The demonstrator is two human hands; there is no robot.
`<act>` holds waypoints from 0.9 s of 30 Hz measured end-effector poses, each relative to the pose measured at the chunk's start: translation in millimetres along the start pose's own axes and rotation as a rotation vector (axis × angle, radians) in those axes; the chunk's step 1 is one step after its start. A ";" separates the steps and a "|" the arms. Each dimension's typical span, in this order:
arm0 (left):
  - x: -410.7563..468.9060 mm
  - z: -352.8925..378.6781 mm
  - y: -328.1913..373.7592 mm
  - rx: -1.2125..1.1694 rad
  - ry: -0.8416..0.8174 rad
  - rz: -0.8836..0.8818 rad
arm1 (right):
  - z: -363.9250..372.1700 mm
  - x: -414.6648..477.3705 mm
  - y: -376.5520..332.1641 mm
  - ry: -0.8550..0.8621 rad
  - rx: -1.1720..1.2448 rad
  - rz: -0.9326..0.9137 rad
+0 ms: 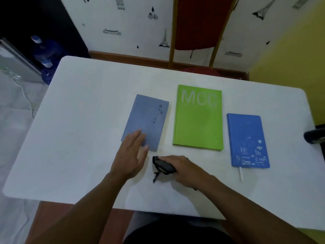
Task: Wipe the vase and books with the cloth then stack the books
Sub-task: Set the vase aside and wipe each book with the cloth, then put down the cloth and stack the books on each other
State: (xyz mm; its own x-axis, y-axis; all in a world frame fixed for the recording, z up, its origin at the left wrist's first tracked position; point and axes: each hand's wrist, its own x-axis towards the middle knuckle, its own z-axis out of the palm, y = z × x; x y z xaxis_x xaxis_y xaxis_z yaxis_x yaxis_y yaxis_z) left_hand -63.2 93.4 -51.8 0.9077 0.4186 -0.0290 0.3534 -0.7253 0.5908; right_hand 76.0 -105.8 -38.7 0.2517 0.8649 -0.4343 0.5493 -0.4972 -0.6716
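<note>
White table (pixel 88 120) carries three books lying flat, side by side: grey-blue book (pixel 149 118), green book (pixel 198 120) (cover lettered "MCC"), blue book (pixel 246 138). Left hand (pixel 130 155), fingers spread flat, overlaps the grey-blue book's near corner. Right hand (pixel 182 169) grips dark cloth (pixel 163 166) on the tabletop just beside it.

We had a single head-worn, wide-angle view that looked forward and steeply down from above the near edge of the white table (pixel 84 131), close over both forearms, taking in the whole tabletop, the red chair (pixel 197 23) and the patterned wall (pixel 123 32) beyond.
</note>
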 end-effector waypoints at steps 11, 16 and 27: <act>11.3 45.5 103.1 0.115 -0.143 0.425 | -43.4 -56.1 22.1 -0.015 -0.064 0.175; 14.7 40.0 110.5 0.201 -0.136 0.448 | -58.4 -83.1 34.7 0.126 -0.208 0.143; -30.1 46.2 102.9 0.213 -0.313 0.476 | -9.4 -138.1 65.0 0.082 -0.379 -0.041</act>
State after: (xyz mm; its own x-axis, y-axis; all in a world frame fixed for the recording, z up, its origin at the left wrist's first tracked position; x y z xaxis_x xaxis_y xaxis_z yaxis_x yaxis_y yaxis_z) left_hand -43.7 -19.0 -27.4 0.9892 -0.1354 -0.0565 -0.0991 -0.9004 0.4236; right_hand 84.5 -256.9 -16.7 0.2778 0.8940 -0.3515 0.8119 -0.4141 -0.4116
